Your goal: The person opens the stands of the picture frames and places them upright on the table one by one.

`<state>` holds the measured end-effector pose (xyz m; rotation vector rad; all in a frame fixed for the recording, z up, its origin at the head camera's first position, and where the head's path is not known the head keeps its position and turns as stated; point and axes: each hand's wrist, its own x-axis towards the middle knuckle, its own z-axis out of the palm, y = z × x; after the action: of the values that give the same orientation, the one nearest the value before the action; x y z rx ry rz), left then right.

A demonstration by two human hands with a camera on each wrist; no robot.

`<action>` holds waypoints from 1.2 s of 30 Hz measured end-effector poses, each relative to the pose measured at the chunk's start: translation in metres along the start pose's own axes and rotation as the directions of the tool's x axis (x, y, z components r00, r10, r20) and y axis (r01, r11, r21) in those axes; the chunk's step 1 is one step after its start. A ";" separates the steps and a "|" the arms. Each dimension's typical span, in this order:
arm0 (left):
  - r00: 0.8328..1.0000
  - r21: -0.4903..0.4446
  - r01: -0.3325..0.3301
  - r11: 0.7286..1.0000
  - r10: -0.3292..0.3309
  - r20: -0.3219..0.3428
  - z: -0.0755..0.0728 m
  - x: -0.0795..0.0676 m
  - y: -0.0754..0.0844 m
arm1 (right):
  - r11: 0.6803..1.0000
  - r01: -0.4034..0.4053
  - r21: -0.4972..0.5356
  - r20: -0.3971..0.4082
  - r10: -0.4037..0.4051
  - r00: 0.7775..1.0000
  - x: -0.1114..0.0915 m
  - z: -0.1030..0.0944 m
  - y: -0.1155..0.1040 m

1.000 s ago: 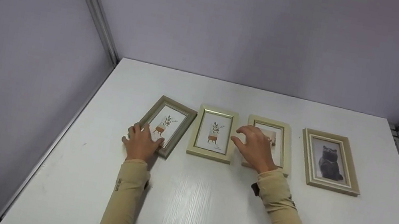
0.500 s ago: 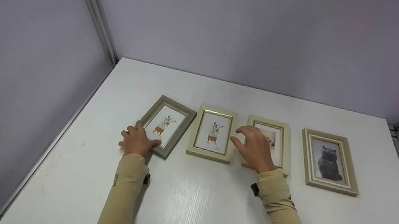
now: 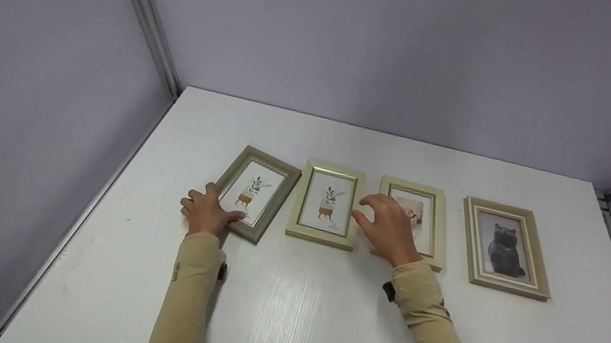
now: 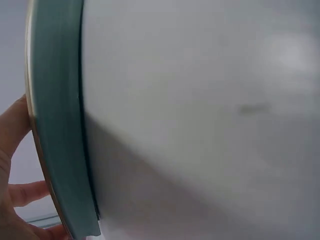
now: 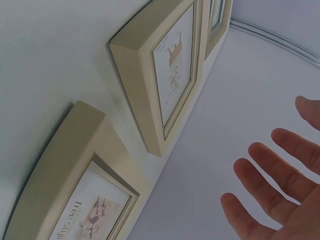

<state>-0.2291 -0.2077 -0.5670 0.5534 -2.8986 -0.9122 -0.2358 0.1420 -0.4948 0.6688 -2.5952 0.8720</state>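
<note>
A grey-brown picture frame [image 3: 280,201] with a plant print lies tilted at the left of a row on the table. My left hand [image 3: 207,212] is at its lower left corner, thumb over the bottom part and fingers spread along the left side. In the left wrist view, fingers [image 4: 30,192] meet the edge of the frame [image 4: 57,110]. My right hand [image 3: 392,228] hovers with bent fingers over a cream picture frame [image 3: 440,228], partly hiding its picture, and holds nothing. Another cream frame [image 3: 320,238] with a plant print lies between the hands.
At the right of the row lies a beige picture frame [image 3: 540,270] with a grey cat photo. All stand on a white table [image 3: 288,311], with grey-lilac panels [image 3: 365,38] behind and at the sides.
My left hand has slid left and slightly towards me, uncovering more of the plant print. The grey-brown frame stays nearly in place. My right hand has hardly moved.
</note>
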 end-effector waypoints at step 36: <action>0.996 -0.370 0.082 0.925 -0.061 0.067 -0.018 0.002 -0.001 | 0.997 0.071 0.002 0.038 -0.071 0.997 0.029 0.004 -0.020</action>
<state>-0.2273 -0.2193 -0.5528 0.6088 -2.6566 -1.4658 -0.2501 0.1157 -0.4751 0.7799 -2.5873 0.8456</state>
